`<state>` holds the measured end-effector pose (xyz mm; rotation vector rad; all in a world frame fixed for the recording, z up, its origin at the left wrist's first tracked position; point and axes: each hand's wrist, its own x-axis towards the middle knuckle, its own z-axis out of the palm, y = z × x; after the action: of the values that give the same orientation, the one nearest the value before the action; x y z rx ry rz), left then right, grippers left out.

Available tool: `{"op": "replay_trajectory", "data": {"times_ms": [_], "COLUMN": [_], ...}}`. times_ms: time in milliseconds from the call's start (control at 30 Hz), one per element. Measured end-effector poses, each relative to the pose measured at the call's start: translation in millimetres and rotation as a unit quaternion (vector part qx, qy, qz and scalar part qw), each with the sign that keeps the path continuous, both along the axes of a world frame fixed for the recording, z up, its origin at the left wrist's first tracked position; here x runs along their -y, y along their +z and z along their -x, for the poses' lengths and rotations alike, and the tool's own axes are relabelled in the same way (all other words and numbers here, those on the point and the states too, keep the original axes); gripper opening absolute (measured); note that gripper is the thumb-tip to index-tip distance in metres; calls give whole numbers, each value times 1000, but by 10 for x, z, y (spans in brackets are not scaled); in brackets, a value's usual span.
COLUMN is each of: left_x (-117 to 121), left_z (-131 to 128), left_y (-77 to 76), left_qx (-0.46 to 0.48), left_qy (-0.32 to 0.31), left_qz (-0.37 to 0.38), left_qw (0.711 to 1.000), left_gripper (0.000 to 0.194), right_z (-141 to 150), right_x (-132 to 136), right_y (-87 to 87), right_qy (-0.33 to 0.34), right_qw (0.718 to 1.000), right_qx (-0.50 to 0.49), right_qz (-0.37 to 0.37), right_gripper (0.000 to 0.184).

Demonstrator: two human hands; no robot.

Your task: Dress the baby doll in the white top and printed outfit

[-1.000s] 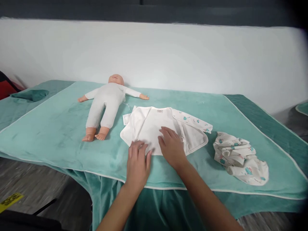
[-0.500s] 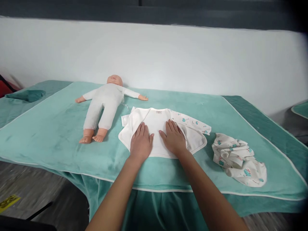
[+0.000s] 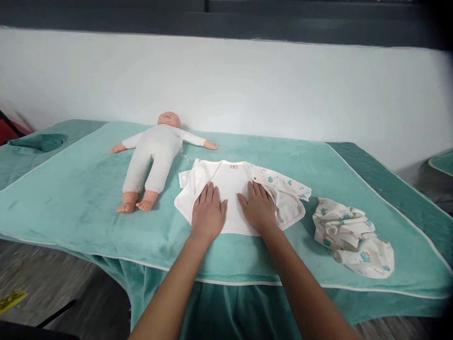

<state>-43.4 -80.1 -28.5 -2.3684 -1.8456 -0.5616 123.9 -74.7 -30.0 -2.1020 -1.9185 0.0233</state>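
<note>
White baby top point(image 3: 231, 196) spread on teal cloth point(image 3: 85, 198), beside doll point(image 3: 161, 141); left hand point(image 3: 208, 212) and right hand point(image 3: 259, 208) flat on it, grip loose, nothing clasped; uneven drag could ruck it, pull patterned sleeve point(image 3: 281, 179) askew

A plain white wall point(image 3: 226, 89) spans the back of the room, topped by a dark grey band point(image 3: 106, 14) with a thin vertical seam. In front of it stands a wide table draped in pale green plush point(image 3: 71, 193), piped in white, with a darker teal border point(image 3: 357, 163) and loose folds at the front. Under soft, fairly even light, grey, streaked floor point(image 3: 38, 259) shows at lower left near a yellow patch point(image 3: 12, 301), while another green-topped surface point(image 3: 443, 162) juts in from the right edge.
</note>
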Motion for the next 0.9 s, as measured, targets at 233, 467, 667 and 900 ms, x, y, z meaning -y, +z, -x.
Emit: {"op": "replay_trajectory", "data": {"times_ms": [233,467,667,900], "left_x": [-1,-13,-18,-28], "left_z": [-5,-7,-3,0], "left_y": [-5,-15,-19,-8], "left_qx": [6,2,4,-6], "left_qy": [0,-2,-7,-2], "left_qz": [-5,-8,-12,0], "left_qw": [1000,1000,1000,1000], "left_gripper": [55,55,54,55], "right_z": [-3,10,-145,-616], "right_x": [42,125,82,-343], "right_y": [-5,-21,7,223], "right_qy": [15,40,99,77], "right_qw": [1000,998,990,974], "right_qx": [1,-11,-92,-182], "right_qz": [-19,-45,-27,-108], "right_gripper": [60,57,53,46]}}
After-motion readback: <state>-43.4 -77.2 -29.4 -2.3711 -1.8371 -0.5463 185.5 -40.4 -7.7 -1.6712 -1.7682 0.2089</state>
